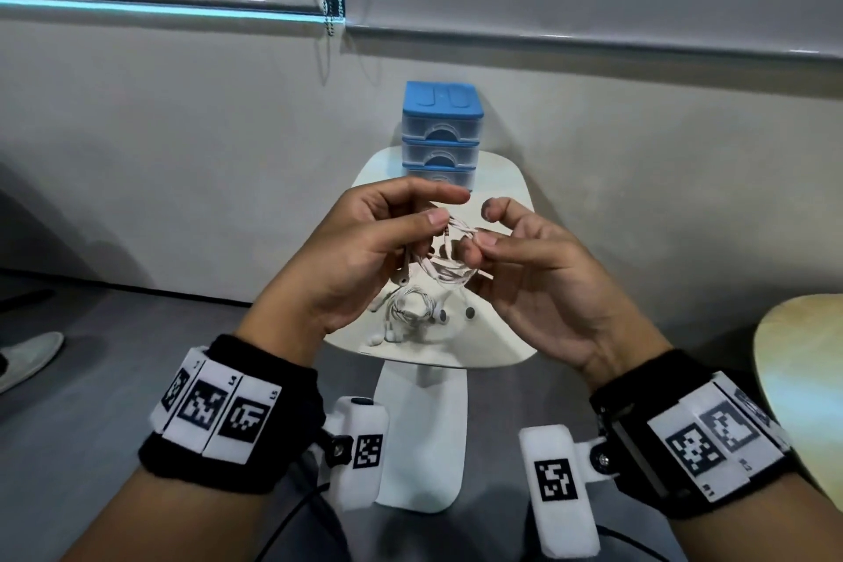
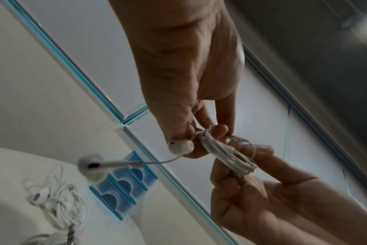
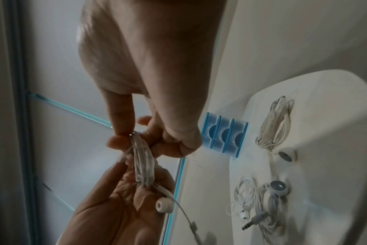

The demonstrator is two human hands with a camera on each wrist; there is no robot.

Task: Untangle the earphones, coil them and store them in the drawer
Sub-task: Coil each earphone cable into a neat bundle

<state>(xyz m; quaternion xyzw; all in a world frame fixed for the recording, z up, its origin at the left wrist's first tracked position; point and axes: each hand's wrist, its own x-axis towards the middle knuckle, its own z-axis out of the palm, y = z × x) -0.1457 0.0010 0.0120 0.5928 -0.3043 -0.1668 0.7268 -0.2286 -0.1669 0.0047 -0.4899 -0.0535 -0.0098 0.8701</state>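
Note:
A coil of white earphones (image 1: pixel 449 262) is held up between both hands above the small white table (image 1: pixel 502 333). My left hand (image 1: pixel 426 217) pinches one end of the coil (image 2: pixel 226 150) between thumb and fingers. Two earbuds (image 2: pixel 180 146) dangle from it on short leads. My right hand (image 1: pixel 479 244) pinches the coil's other end (image 3: pixel 140 157) with thumb and forefinger. The blue three-drawer unit (image 1: pixel 440 132) stands at the table's far edge against the wall, with all its drawers closed.
More white earphones lie on the table under my hands: a tangled set (image 3: pixel 260 202) with its jack showing, and a loosely coiled set (image 3: pixel 274 122). A wooden tabletop edge (image 1: pixel 798 356) is at the right. A shoe (image 1: pixel 27 356) rests on the floor at the left.

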